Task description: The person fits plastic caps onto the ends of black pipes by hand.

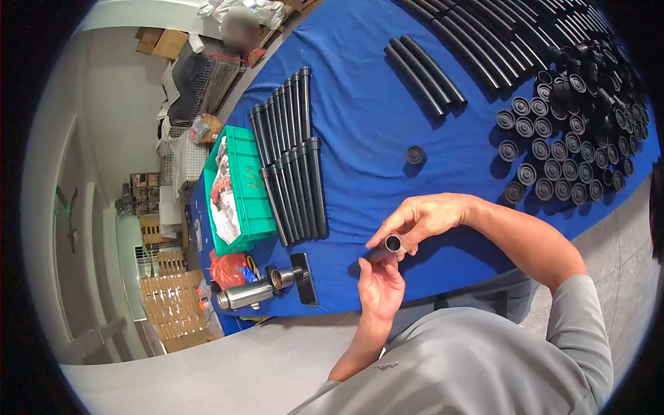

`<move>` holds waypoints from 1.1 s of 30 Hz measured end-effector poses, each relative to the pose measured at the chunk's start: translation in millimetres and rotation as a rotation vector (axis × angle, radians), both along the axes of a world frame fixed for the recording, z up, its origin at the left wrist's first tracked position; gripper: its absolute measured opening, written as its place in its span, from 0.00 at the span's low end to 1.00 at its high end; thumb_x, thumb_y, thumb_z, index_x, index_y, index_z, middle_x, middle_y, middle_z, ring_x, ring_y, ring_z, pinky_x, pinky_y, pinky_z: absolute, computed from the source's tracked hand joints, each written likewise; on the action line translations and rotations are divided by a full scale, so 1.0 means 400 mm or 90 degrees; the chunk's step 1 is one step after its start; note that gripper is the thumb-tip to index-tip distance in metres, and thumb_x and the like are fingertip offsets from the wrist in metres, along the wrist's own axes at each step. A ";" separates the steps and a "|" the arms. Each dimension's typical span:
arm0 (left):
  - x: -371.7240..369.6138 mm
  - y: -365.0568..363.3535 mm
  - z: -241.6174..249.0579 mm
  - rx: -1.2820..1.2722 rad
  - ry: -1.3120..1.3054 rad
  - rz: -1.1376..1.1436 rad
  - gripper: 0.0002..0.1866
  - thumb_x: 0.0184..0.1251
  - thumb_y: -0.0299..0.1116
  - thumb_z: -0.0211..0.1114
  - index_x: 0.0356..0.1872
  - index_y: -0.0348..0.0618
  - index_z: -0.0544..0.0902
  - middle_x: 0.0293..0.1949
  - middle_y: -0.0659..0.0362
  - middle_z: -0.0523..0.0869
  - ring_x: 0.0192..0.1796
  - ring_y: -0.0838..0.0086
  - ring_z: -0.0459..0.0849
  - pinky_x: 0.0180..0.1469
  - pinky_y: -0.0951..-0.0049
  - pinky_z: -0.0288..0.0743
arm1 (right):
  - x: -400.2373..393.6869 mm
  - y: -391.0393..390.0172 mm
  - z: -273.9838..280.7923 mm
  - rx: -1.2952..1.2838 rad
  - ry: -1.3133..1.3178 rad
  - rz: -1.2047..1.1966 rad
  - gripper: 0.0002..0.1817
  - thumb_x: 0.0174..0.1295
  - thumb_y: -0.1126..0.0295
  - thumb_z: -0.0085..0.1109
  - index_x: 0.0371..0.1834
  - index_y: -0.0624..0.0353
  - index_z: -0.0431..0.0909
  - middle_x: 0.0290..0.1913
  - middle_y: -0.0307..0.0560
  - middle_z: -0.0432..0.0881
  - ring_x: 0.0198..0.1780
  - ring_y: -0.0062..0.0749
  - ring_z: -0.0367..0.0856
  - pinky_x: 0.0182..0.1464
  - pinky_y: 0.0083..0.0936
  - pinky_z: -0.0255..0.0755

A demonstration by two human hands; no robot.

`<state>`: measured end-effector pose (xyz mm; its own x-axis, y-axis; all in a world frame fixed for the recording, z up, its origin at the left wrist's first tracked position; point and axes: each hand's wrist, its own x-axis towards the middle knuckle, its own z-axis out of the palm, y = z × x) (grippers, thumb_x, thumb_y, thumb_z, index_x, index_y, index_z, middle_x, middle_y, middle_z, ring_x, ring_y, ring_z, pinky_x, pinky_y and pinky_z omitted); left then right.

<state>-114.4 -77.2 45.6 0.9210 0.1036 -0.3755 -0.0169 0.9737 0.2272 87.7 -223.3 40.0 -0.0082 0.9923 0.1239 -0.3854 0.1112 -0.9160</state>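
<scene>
Between my hands is a black tube (378, 255), its open round end turned up toward me and its length foreshortened. My right hand (432, 216) grips it near the open end with bent fingers and thumb. From below, my left hand (382, 287) closes its thumb and fingers around the tube's lower part. Beyond my hands, a single black round ridged cap (415, 155) lies on the blue cloth (360, 104). Several similar black caps (543, 149) are spread and heaped to the right.
Two rows of black tubes with wider ends (294, 187) lie left, beside a green crate (256, 200). Nearer me are a steel thermos (245, 296) and a phone (303, 279). Three bare tubes (425, 76) and more long tubes (477, 48) lie at the far side.
</scene>
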 end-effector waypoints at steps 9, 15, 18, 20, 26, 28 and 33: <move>-0.023 0.008 -0.044 -0.088 -0.025 -0.010 0.21 0.74 0.39 0.68 0.62 0.40 0.82 0.61 0.53 0.86 0.64 0.64 0.85 0.58 0.65 0.89 | -0.006 0.016 -0.033 0.030 0.032 -0.024 0.27 0.61 0.77 0.70 0.66 0.57 0.81 0.42 0.38 0.87 0.41 0.21 0.81 0.46 0.23 0.77; -0.028 0.021 -0.047 -0.125 -0.020 -0.008 0.21 0.74 0.34 0.68 0.64 0.40 0.80 0.62 0.53 0.85 0.64 0.64 0.85 0.58 0.62 0.89 | -0.005 0.006 -0.009 0.033 -0.005 -0.057 0.26 0.64 0.69 0.73 0.67 0.55 0.81 0.39 0.38 0.86 0.37 0.21 0.80 0.40 0.22 0.76; -0.015 0.010 -0.033 -0.064 -0.016 -0.013 0.22 0.76 0.35 0.66 0.66 0.40 0.78 0.63 0.52 0.84 0.65 0.63 0.84 0.63 0.58 0.86 | 0.001 0.004 -0.014 0.027 -0.019 -0.023 0.28 0.65 0.71 0.69 0.70 0.55 0.79 0.42 0.42 0.89 0.37 0.21 0.82 0.40 0.22 0.78; 0.001 -0.011 0.018 0.013 0.036 0.030 0.22 0.77 0.35 0.64 0.67 0.41 0.76 0.62 0.52 0.84 0.64 0.61 0.84 0.65 0.54 0.83 | 0.008 0.000 -0.027 0.022 -0.022 0.027 0.28 0.65 0.72 0.65 0.71 0.54 0.77 0.43 0.45 0.89 0.35 0.23 0.83 0.39 0.22 0.79; 0.017 0.068 0.080 0.393 0.026 -0.024 0.21 0.73 0.24 0.63 0.65 0.40 0.74 0.50 0.52 0.86 0.50 0.60 0.87 0.63 0.58 0.79 | 0.018 -0.007 -0.009 -0.067 0.000 0.040 0.31 0.66 0.74 0.60 0.76 0.55 0.72 0.42 0.52 0.89 0.33 0.27 0.85 0.37 0.25 0.81; 0.006 0.103 0.072 0.626 0.078 -0.081 0.21 0.68 0.21 0.65 0.62 0.40 0.76 0.46 0.53 0.86 0.47 0.61 0.87 0.58 0.58 0.80 | 0.013 -0.002 -0.008 -0.087 -0.017 -0.018 0.35 0.67 0.74 0.63 0.79 0.53 0.67 0.40 0.48 0.88 0.32 0.25 0.83 0.38 0.24 0.80; 0.002 0.150 0.061 1.072 0.179 -0.254 0.16 0.57 0.17 0.68 0.47 0.37 0.83 0.40 0.60 0.86 0.43 0.75 0.83 0.52 0.71 0.77 | 0.004 -0.004 -0.001 -0.009 0.019 -0.025 0.33 0.66 0.71 0.68 0.77 0.51 0.72 0.37 0.41 0.85 0.32 0.22 0.78 0.40 0.24 0.78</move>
<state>-113.6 -17.4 69.8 0.9165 0.3164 -0.2448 0.3569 -0.3703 0.8576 89.3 -224.9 39.5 0.0337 0.9934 0.1093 -0.4078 0.1136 -0.9060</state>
